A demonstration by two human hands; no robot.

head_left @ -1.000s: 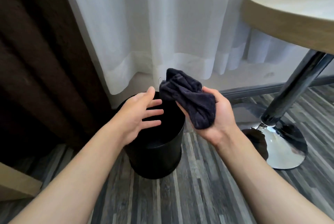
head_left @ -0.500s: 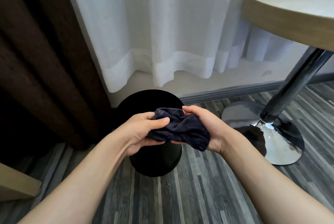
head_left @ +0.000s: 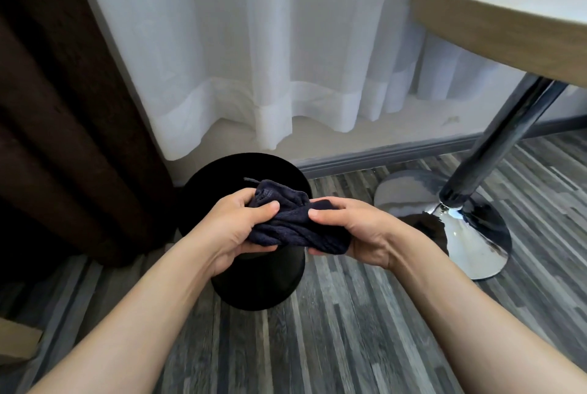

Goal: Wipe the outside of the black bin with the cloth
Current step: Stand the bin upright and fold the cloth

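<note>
The black bin [head_left: 257,285] stands upright on the grey wood-pattern floor, just below the white curtain. Above its open top I hold a bunched dark navy cloth [head_left: 297,226] with both hands. My left hand [head_left: 236,228] grips the cloth's left end, thumb on top. My right hand [head_left: 359,234] grips its right end. The cloth hangs clear of the bin's outer wall and hides part of the near rim.
A round table [head_left: 508,12] stands at right on a chrome leg with a shiny conical base [head_left: 463,234] close to the bin. A dark brown curtain [head_left: 63,123] hangs at left, touching the bin's side. A wooden corner [head_left: 16,342] pokes in at lower left.
My right hand brought the cloth down from in front of the curtain to over the bin. My left hand closed on the cloth's left end; both now hold it bunched.
</note>
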